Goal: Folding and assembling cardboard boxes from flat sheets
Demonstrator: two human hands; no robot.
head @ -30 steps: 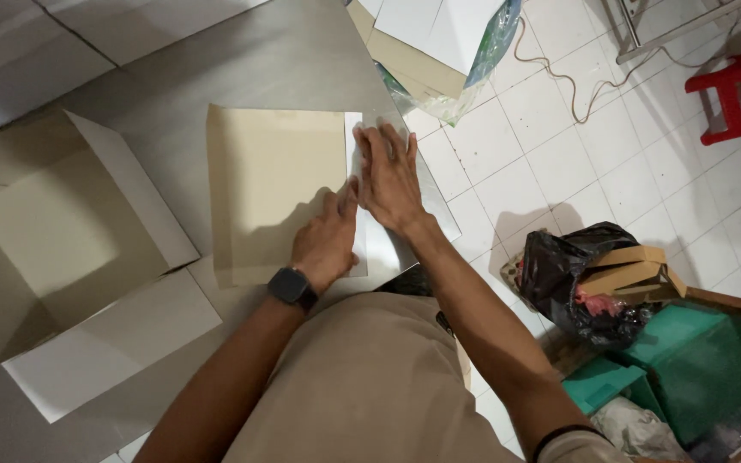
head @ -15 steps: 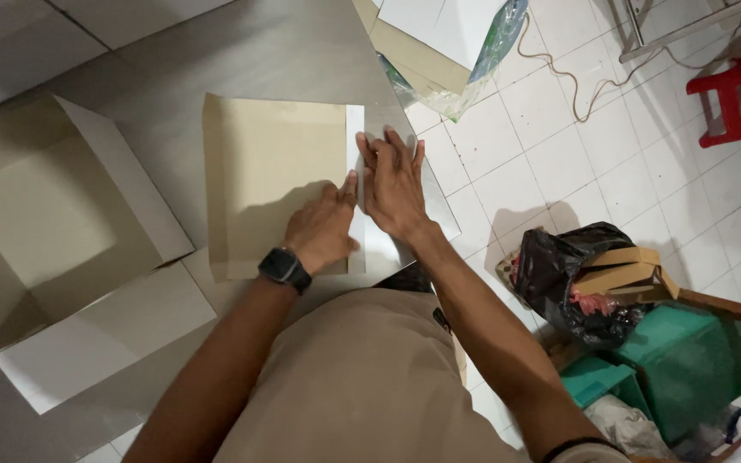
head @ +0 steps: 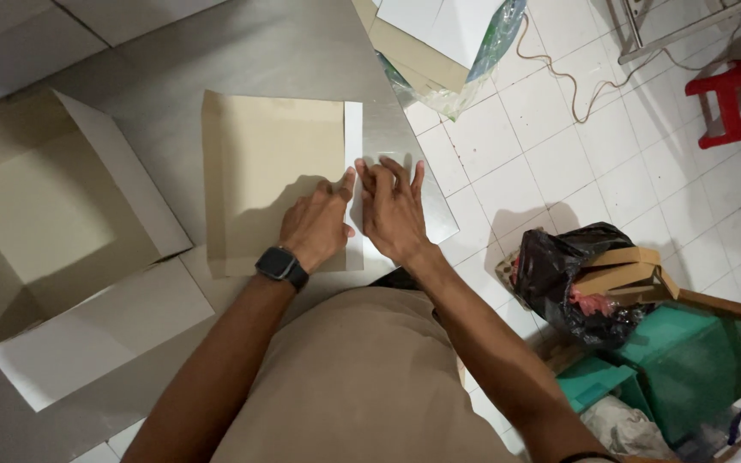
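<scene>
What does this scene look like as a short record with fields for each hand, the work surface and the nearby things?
left hand: flat on the flat tan cardboard sheet, black wristwatch on its wrist
right hand: fingers spread, pressing the sheet's white right edge strip
surface: grey metal table
left of sheet: open tan cardboard box
floor, right: black plastic bag, green plastic crate, red plastic stool

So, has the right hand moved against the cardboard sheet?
Yes. The right hand has slid back toward the person along the white strip of the cardboard sheet; it reached nearer the sheet's far edge before.
</scene>
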